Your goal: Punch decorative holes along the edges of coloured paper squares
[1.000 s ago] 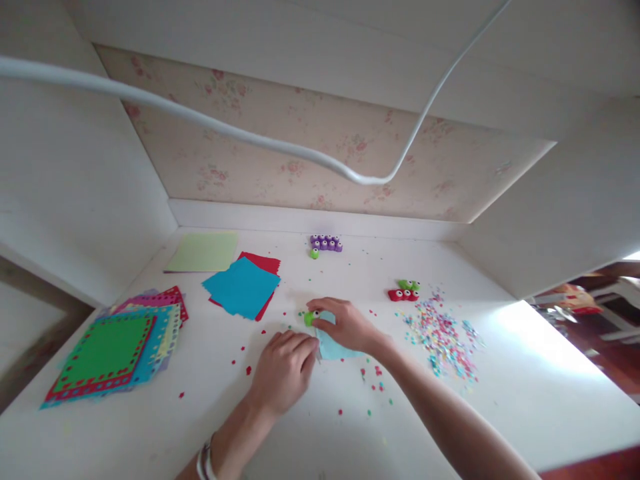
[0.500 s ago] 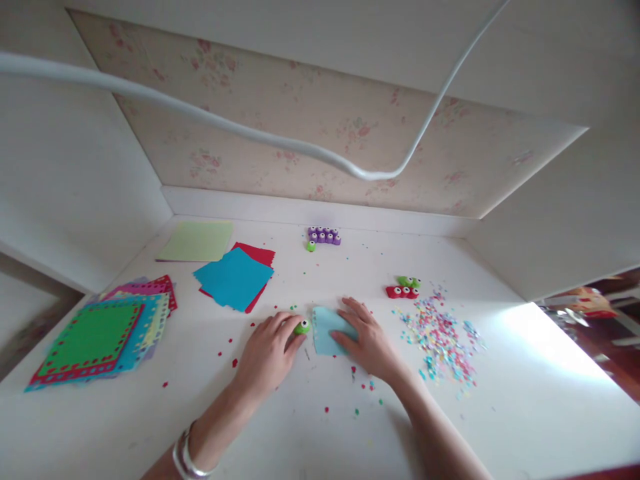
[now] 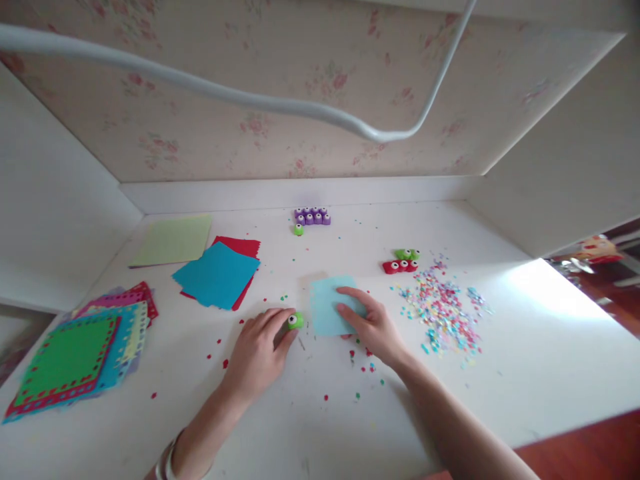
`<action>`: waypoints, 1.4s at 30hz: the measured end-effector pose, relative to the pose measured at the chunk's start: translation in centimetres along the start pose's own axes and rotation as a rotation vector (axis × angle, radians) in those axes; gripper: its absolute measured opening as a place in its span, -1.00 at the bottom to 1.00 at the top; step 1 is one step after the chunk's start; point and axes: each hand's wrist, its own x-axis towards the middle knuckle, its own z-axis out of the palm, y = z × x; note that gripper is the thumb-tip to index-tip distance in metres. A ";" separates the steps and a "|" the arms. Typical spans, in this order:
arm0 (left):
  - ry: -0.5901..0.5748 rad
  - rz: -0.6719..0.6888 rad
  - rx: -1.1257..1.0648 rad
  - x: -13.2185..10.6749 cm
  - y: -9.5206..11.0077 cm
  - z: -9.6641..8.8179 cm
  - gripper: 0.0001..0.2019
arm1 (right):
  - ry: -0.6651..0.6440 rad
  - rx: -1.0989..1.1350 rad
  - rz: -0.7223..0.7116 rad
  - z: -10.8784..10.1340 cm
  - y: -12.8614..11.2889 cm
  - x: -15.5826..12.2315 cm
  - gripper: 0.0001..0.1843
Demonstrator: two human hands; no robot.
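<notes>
As your tabletop (image 3: 240,440) runs from left to right, it begins with a loose stack of decorated paper squares (image 3: 70,353), a green one uppermost, its borders dotted with small shapes. Behind lie smooth pale green sheets (image 3: 173,240), then a plain bright blue sheet (image 3: 217,275) fanned over a red sheet (image 3: 243,247) whose far edge looks ragged.

Your left hand (image 3: 257,350) pinches a green punch (image 3: 295,321) between thumb and fingers; it is a rounded, probably plastic block, with a dark star on a white disc. Holding it by the sides, as you do, seems sound: the disc stays readable. Farther back sits a tight double row of purple punches (image 3: 313,217).

Just right of the held punch, not touching it, a thin pale blue sheet (image 3: 325,307) lies flat. Your right hand (image 3: 373,327) rests on its right part, thumb and forefinger spread apart, grasping nothing that shows. Light, even fingertip pressure should steady such thin paper without creasing it; keep its left edge unobstructed and flat.

Beyond that hand stand knobbly red punches (image 3: 400,267), green ones behind them, and finally a scatter of flaky, many-coloured confetti (image 3: 445,303), best left clear of your forearm.
</notes>
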 end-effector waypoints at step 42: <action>-0.069 0.149 -0.020 -0.2 1.0 -0.3 -0.76 | -0.153 -0.926 -0.684 -0.9 0.5 0.0 -0.62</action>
